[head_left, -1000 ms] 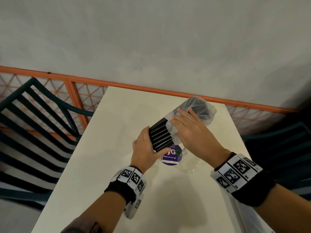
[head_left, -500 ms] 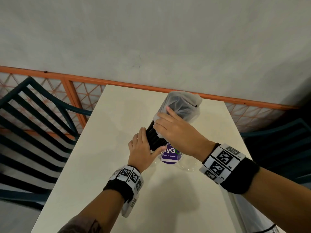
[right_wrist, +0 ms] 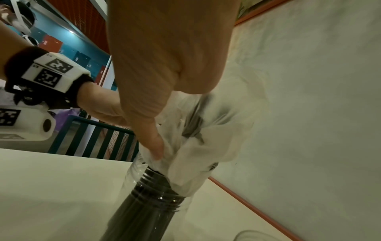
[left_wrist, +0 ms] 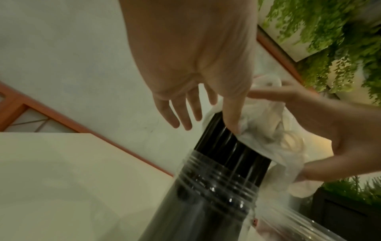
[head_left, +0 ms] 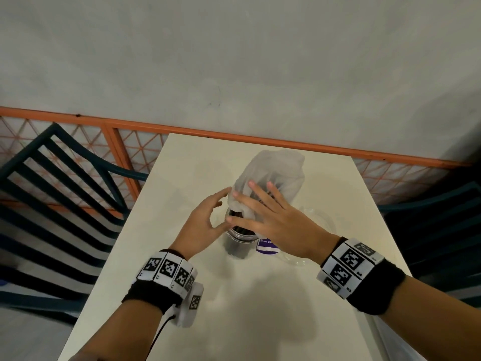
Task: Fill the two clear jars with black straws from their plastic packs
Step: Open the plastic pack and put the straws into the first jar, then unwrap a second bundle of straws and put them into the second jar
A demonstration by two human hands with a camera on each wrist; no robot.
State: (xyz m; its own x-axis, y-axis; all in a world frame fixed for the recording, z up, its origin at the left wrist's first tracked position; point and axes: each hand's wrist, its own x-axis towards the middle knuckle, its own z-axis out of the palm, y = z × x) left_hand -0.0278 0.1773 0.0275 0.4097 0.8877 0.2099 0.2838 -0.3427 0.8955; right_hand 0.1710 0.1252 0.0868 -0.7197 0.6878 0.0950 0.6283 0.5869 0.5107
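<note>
A clear jar [head_left: 238, 246] stands on the white table [head_left: 260, 321], dark with black straws [left_wrist: 226, 146] that rise out of its threaded mouth. A thin whitish plastic pack [head_left: 276, 173] still covers the straws' upper ends and looks blurred. My right hand [head_left: 242, 201] lies on the pack with straight, spread fingers, its thumb [right_wrist: 156, 150] pressing the pack's lower edge near the jar mouth. My left hand [head_left: 218, 209] is beside the bundle with its fingers straight, its thumb [left_wrist: 233, 128] touching the pack's edge. A second clear jar [head_left: 312, 230] sits just right, partly hidden by my right hand.
A purple label [head_left: 265, 247] shows between the two jars. An orange railing [head_left: 234, 134] and a grey wall run behind the table's far edge. Dark slatted chairs stand at the left [head_left: 65, 191] and at the right [head_left: 429, 217].
The straw bundle swung from tilted to upright and dropped into the jar. My left hand let go of the straws and opened. My right hand's fingers spread out over the pack.
</note>
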